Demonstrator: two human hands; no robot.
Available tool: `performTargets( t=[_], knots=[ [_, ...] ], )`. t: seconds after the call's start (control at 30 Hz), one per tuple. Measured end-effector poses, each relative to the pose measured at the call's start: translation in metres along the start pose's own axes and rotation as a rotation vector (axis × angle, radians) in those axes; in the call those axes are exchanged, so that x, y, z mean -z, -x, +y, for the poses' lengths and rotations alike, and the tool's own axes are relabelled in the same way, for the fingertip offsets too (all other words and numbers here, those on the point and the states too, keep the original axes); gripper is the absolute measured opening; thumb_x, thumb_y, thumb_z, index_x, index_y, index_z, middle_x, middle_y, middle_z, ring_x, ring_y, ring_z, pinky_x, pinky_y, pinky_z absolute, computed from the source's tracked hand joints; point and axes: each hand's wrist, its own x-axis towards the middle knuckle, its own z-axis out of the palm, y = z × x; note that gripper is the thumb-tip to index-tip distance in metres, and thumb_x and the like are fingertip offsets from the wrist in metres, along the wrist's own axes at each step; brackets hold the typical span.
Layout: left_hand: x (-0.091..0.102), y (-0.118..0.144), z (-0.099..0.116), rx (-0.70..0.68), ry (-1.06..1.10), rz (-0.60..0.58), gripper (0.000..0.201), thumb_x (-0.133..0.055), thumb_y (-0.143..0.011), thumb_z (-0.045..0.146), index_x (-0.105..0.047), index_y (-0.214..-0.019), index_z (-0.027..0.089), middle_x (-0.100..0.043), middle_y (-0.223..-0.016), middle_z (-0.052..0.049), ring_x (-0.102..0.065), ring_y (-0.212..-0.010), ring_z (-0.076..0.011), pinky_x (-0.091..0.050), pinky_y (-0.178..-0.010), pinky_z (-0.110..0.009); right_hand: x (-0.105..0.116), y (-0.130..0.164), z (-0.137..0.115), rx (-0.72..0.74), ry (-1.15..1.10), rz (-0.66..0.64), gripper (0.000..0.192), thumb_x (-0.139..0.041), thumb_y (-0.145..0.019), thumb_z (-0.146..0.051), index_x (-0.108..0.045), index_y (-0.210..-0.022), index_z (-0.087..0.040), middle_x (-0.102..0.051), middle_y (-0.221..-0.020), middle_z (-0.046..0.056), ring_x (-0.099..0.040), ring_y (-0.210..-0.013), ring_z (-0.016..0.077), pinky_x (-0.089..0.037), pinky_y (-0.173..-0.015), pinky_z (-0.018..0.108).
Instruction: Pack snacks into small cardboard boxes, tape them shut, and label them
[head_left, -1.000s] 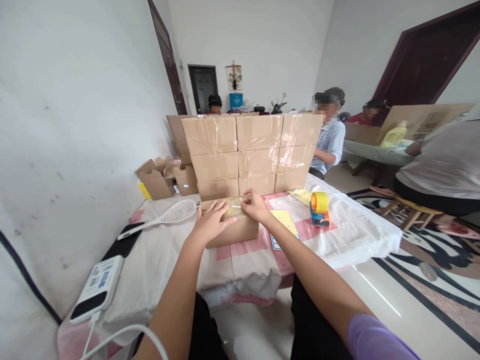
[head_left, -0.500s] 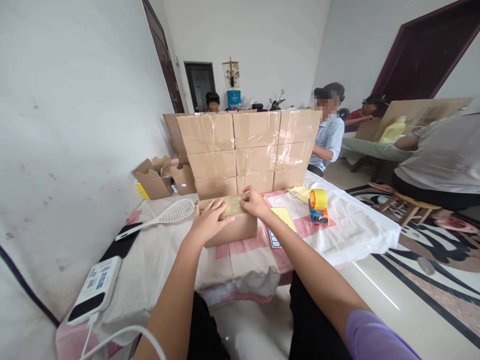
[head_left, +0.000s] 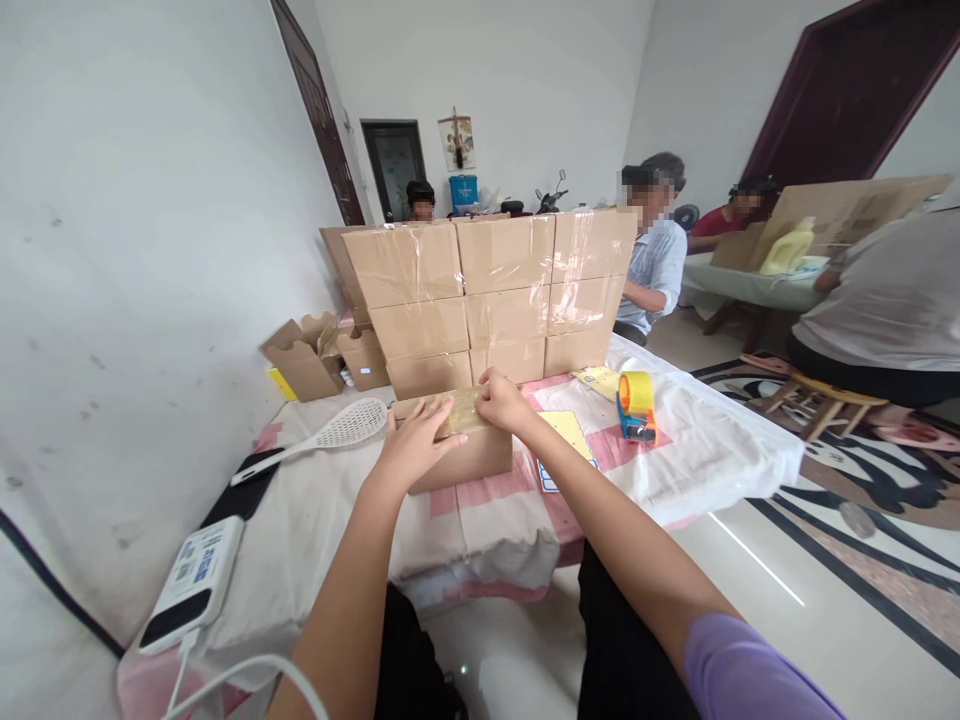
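Observation:
A small cardboard box (head_left: 474, 460) lies in front of me on the table, with shiny yellowish packing tape (head_left: 465, 412) across its top. My left hand (head_left: 415, 438) rests on the left part of that top, its fingers spread and stretched out. At the right end of the tape, my right hand (head_left: 506, 405) has its fingers curled together against the box; whatever they pinch is hidden. Right of my right forearm lies a yellow card (head_left: 566, 437) with a blue-and-white edge. A blue tape dispenser (head_left: 637, 428) with a yellow roll stands further right.
Behind the box rises a stack of taped cardboard boxes (head_left: 502, 320). Open cartons (head_left: 304, 365), a white slotted spatula (head_left: 352, 425) and a white power bank (head_left: 196, 575) with a cable are on the left. A person in a light shirt (head_left: 656, 270) sits beyond the table.
The view has shifted slightly. My right hand has hardly moved, its fingers still curled at the tape's end. My left hand stays flat on the box.

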Motion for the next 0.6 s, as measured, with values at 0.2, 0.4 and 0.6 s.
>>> performTargets(
  t=[0.2,0.4,0.6],
  knots=[
    [-0.005,-0.001,0.014,-0.181,-0.026,0.056,0.049,-0.046,-0.099,0.029,-0.049,-0.147,0.038,-0.044,-0.157,0.002,-0.027,-0.152,-0.0287,-0.005,-0.123,-0.066,-0.003,0.004,0.0,-0.004,0.007,-0.006,0.041,-0.063,-0.063,-0.007,-0.052,-0.099,-0.024,-0.059,-0.077,0.002,-0.056,-0.096,0.0278,-0.045,-0.083,0.037],
    [-0.013,-0.002,0.013,-0.258,0.003,0.119,0.045,-0.049,-0.097,0.024,-0.058,-0.139,0.035,-0.054,-0.148,0.002,-0.043,-0.144,-0.0239,-0.013,-0.126,-0.055,0.0,0.001,0.008,-0.154,0.012,0.106,0.072,-0.081,-0.056,-0.028,-0.045,-0.118,-0.022,-0.048,-0.125,0.014,-0.051,-0.117,0.0317,-0.044,-0.098,0.044],
    [-0.017,0.001,0.012,-0.344,-0.012,0.182,0.041,-0.045,-0.099,0.021,-0.061,-0.136,0.028,-0.059,-0.144,-0.001,-0.052,-0.137,-0.0206,-0.026,-0.121,-0.049,0.003,-0.011,0.021,-0.356,-0.085,-0.011,0.053,-0.076,-0.069,-0.041,-0.051,-0.109,-0.018,-0.064,-0.109,0.012,-0.063,-0.101,0.0267,-0.049,-0.084,0.034]
  ],
)
